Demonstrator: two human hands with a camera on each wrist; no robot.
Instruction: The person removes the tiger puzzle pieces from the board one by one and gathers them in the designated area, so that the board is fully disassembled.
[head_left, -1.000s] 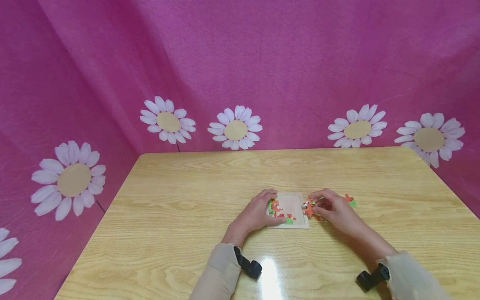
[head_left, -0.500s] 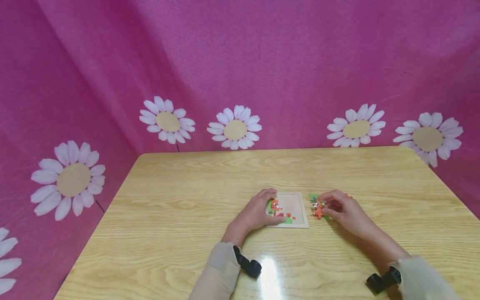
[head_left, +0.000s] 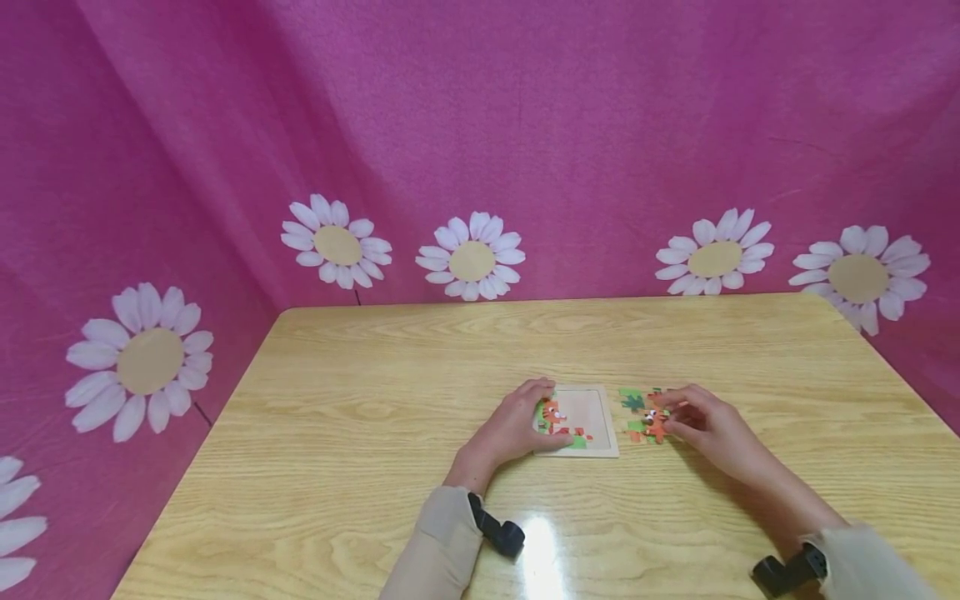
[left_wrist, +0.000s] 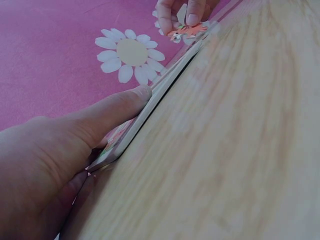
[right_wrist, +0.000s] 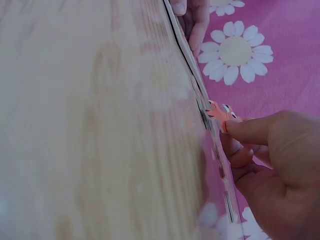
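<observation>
From here, the right hand (head_left: pixel 712 429) pinches an orange puzzle piece (head_left: pixel 655 425) between thumb and fingertips, just above some loose pieces (head_left: pixel 632 400); its long axis is hard to tell. The wooden frame (head_left: pixel 587 408), partly filled, lies between the hands on the table (head_left: pixel 420 367), left of the pinched piece and apart from it. The left hand (head_left: pixel 510 427), spread wide between thumb and fingers, grips the frame's left end, so it is the nearer one.
</observation>
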